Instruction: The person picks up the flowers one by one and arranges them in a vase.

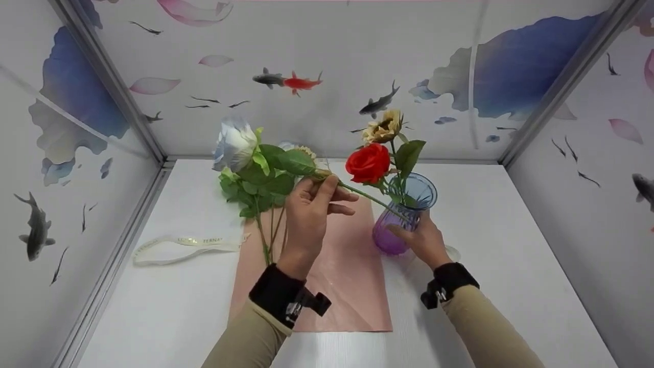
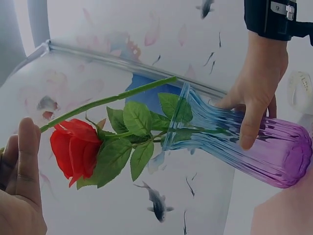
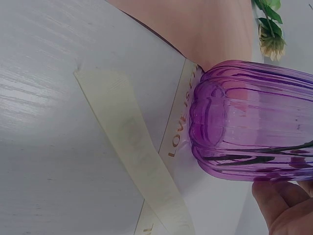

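Note:
My left hand (image 1: pixel 310 212) pinches the green stem (image 1: pixel 365 195) of a pale blue-and-white artificial rose (image 1: pixel 236 145), whose bloom points to the left. The stem's cut end (image 2: pixel 172 80) is close to the rim of a ribbed glass vase, blue above and purple below (image 1: pixel 391 240). Around the vase's side curls my right hand (image 1: pixel 428 239), thumb toward the near face. A red rose (image 1: pixel 368 162) and a tan sunflower-like bloom (image 1: pixel 384 128) stand in the vase, their dark stems (image 3: pixel 244 159) visible through the purple glass.
Pink wrapping paper (image 1: pixel 347 286) lies mid-table, with more leafy stems (image 1: pixel 263 237) on its left part. A cream ribbon with gold letters (image 1: pixel 189 244) loops at left; another lettered ribbon (image 3: pixel 132 142) lies beneath the vase. Printed walls (image 1: pixel 337 46) enclose the table.

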Motion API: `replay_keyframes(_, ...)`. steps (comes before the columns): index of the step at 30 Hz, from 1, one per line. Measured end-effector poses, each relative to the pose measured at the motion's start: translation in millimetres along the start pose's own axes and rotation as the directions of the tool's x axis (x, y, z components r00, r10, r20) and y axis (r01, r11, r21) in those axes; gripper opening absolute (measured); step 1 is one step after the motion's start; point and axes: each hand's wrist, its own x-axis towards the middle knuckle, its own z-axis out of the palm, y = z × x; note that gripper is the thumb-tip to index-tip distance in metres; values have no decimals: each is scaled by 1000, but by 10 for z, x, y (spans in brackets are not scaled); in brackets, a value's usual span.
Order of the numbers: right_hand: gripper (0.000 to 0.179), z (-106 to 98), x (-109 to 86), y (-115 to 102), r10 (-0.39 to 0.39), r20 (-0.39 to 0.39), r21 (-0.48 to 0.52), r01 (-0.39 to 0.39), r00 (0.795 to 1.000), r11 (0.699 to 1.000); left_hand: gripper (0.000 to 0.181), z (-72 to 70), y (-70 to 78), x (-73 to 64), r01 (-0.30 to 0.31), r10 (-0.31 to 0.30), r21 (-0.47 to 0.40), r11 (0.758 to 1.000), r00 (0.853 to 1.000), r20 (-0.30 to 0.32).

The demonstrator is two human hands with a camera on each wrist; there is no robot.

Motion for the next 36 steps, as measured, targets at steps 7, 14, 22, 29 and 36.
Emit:
replay_keyframes(7,121,-6,-19,-10,14,16,-5,-14,1000,1000,25,66,-48,52,7,-7,-4,1000,1000,-26)
replay_keyframes(14,123,3,-18,-11,31,18,1,-31,999,1000,26,116,-99,107,29,-29,-4,1000,998,-51)
replay_keyframes(22,120,3,-18,-19,32,18,18,-33,999,999,26,136,-197,173,19,-16,56,998,998,-55)
replay_keyframes(29,120,2,-14,-34,44,23,27,-45,999,999,28,146,-262,226,6,2,104,995,997,-80)
replay_keyframes(36,120,-1,-21,-22,25,10,8,-25,1000,1000,25,182,-301,262,4,8,156,988,997,-78)
